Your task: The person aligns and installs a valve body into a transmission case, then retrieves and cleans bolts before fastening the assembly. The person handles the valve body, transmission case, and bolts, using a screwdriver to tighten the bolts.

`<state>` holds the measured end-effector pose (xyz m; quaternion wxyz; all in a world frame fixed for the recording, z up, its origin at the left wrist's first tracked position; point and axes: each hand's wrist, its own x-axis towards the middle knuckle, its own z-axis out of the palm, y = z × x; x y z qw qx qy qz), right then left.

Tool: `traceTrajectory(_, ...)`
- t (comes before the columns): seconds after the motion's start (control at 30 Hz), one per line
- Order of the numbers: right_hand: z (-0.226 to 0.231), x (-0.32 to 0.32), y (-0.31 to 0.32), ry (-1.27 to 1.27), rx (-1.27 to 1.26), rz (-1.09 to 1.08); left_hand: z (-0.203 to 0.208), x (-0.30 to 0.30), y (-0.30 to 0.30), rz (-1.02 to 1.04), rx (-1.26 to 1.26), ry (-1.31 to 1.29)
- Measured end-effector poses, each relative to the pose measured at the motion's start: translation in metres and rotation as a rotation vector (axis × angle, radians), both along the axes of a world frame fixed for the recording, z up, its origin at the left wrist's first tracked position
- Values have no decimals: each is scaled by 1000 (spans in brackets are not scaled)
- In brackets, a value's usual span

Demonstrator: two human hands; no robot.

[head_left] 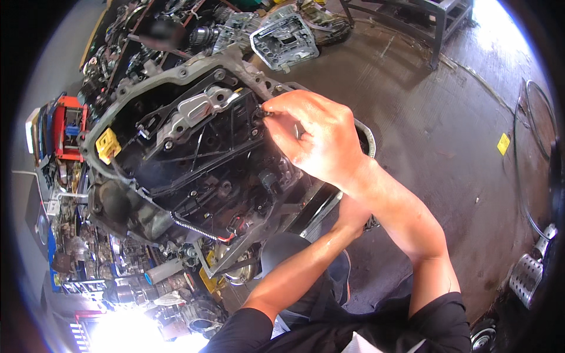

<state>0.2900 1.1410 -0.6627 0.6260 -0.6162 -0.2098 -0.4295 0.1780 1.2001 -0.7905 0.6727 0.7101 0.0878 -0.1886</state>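
An open gearbox housing with a pale metal flange lies tilted in front of me. Inside it sit a black plastic valve body cover and a grey metal bracket. My right hand is closed in a pinch at the housing's right side, its fingertips by the inner edge. A small dark piece shows at the fingertips, too small to name. Of my left hand only the wrist side shows under my right forearm; its fingers are hidden. A yellow connector is at the housing's left end.
Another gearbox casing lies on the floor beyond. Shelves of metal parts crowd the left, near a red frame. A dark metal stand is at the far right. A black hose and perforated metal cylinders lie along the right.
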Motion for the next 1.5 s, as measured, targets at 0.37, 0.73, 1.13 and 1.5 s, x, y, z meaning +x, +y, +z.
traceTrajectory(0.37,7,0,-1,12,-59,-40,-14,-10,2,16,43,-27)
traceTrajectory(0.73,2,-3,9,85,-52,-43,1,-15,-5,82,26,-45)
traceTrajectory(1.13,12,-10,-2,177,-310,-5,-1,-14,-8,163,4,-4)
traceTrajectory(1.5,11,-1,-29,306,-350,170,5,-8,-7,112,-111,188)
